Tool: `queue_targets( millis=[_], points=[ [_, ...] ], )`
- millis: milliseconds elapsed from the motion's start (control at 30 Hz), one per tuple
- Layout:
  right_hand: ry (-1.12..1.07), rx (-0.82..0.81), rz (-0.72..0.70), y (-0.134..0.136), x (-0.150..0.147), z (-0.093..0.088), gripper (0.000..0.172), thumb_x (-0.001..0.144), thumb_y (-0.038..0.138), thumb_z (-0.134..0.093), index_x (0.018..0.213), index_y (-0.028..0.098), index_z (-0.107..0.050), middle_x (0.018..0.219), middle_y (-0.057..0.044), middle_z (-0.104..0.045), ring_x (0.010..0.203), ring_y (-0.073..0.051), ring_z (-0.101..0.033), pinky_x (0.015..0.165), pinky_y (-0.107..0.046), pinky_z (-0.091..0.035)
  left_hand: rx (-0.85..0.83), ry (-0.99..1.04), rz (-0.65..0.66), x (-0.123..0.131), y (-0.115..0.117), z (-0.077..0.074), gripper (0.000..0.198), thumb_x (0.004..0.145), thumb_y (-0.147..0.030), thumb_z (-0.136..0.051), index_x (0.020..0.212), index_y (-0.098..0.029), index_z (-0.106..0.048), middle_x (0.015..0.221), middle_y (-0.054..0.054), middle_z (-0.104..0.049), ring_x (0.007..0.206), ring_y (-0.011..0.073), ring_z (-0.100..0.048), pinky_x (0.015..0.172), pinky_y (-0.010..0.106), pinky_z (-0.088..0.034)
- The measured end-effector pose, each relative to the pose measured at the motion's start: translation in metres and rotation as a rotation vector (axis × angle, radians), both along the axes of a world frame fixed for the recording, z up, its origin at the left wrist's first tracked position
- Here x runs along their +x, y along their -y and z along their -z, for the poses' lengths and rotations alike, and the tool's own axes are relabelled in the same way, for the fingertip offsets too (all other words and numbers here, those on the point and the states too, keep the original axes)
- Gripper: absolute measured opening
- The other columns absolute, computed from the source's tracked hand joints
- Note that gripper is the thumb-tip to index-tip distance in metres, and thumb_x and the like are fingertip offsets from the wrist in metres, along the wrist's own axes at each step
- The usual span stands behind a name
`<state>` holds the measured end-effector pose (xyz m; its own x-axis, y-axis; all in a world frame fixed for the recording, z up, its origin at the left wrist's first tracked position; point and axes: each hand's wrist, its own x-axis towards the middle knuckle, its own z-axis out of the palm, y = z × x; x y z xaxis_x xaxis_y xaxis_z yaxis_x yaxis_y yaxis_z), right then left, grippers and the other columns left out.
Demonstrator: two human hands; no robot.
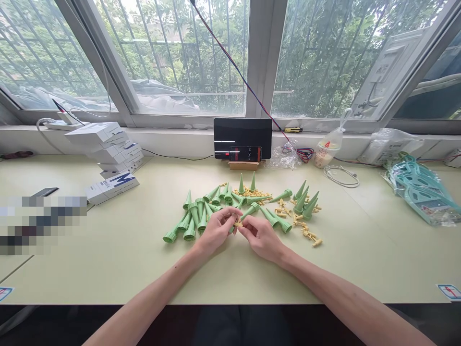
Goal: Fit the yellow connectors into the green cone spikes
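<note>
My left hand (218, 228) is closed round a green plastic watering spike, mostly hidden by the fingers. Meeting it at the fingertips, my right hand (261, 237) pinches a small yellow T-shaped valve (238, 224) against the spike's end. Whether the valve sits inside the spike cannot be made out. Several loose green spikes (193, 214) lie or stand to the left of my hands. More spikes (310, 206) stand point up on the right. Small yellow valves (312, 238) are scattered behind and to the right of my hands.
A phone (245, 154) leans on a dark screen (243, 134) behind the spikes. White boxes (115, 151) are stacked on the left. At the right are a bagged cup (328, 149), a coiled white cable (341, 176) and wrapped teal plastic items (419, 190).
</note>
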<state>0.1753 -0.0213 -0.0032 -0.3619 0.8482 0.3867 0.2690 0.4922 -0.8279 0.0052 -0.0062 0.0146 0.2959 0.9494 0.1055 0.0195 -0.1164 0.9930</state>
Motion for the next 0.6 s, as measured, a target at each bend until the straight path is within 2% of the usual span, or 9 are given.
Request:
queue_targets(
  millis=[233, 433, 600],
  points=[
    [-0.050, -0.068, 0.097, 0.001, 0.005, -0.005, 0.028, 0.099, 0.043, -0.047, 0.090, 0.019, -0.058, 0.064, 0.003, -0.048, 0.054, -0.012, -0.041, 0.051, -0.026, -0.033, 0.090, -0.093, 0.031, -0.002, 0.003, -0.001, 0.021, 0.094, -0.034, -0.052, 0.090, -0.018, -0.065, 0.075, 0.002, -0.056, 0.061, 0.0116, -0.053, 0.055, 0.023, -0.041],
    [-0.160, -0.173, 0.175, -0.003, 0.011, -0.005, 0.035, 0.099, 0.053, -0.042, 0.101, 0.020, -0.053, 0.061, 0.005, -0.045, 0.048, -0.012, -0.042, 0.046, -0.025, -0.035, 0.418, -0.386, 0.132, 0.002, 0.013, 0.001, 0.025, 0.096, -0.022, -0.046, 0.091, -0.020, -0.070, 0.085, 0.007, -0.063, 0.077, 0.0174, -0.059, 0.067, 0.028, -0.044],
    [-0.143, -0.192, 0.155, 0.001, 0.010, -0.006, 0.034, 0.098, 0.052, -0.046, 0.090, 0.020, -0.055, 0.058, 0.004, -0.050, 0.048, -0.012, -0.045, 0.047, -0.025, -0.037, 0.574, -0.579, 0.192, 0.001, 0.017, 0.003, 0.029, 0.095, -0.015, -0.043, 0.096, -0.020, -0.071, 0.090, 0.008, -0.063, 0.075, 0.0171, -0.056, 0.065, 0.027, -0.040]
  ],
)
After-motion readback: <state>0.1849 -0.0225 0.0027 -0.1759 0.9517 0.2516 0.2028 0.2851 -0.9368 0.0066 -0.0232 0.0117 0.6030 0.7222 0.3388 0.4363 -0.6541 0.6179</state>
